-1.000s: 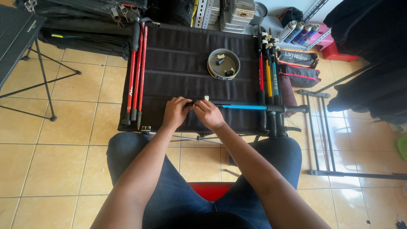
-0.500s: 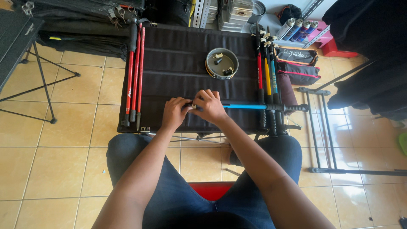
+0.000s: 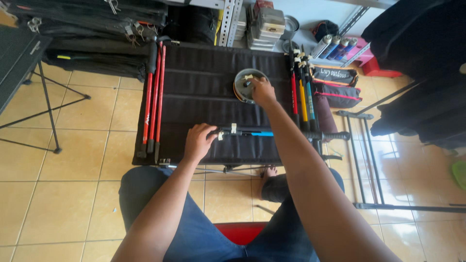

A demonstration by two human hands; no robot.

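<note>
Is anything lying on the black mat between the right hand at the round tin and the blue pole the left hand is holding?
Nothing visible: bare black mat separates the right hand at the round tin from the blue pole in the left hand.

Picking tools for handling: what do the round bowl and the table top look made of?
Round bowl: likely metal, with a dull grey sheen on its rim. Table top: seemingly black fabric, matte, with stitched seams across it. Right hand reaches into the bowl.
</note>
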